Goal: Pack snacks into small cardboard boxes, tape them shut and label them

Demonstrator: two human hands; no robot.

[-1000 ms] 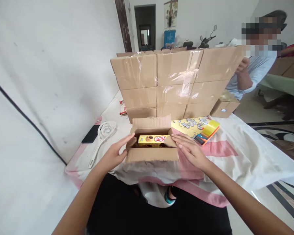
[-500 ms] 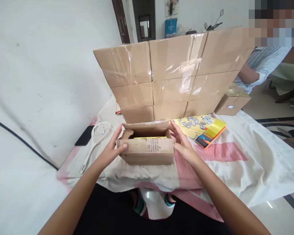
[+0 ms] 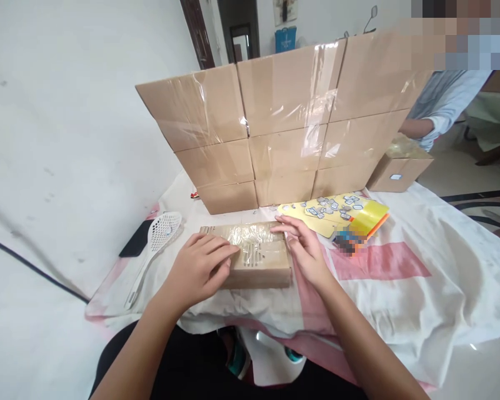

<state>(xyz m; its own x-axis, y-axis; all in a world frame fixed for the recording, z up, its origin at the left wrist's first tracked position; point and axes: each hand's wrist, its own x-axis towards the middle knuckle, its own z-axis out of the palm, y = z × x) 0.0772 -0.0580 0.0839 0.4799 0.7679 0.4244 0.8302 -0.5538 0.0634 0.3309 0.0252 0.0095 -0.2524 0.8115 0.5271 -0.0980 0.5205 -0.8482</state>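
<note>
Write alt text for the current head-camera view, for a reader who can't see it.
A person's left hand lies across a closed cardboard box, the right hand at its right end. The box sits on a white-and-pink cloth, between a white slotted spoon and a yellow sheet, before stacked cartons.

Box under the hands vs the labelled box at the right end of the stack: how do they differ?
- The front box has both the left hand and right hand on it; neither touches the labelled box.
- The front box shows dark printed marks on top; the labelled box carries a small pale label on its side.

Shared: brown cardboard, shiny tape on top.
</note>
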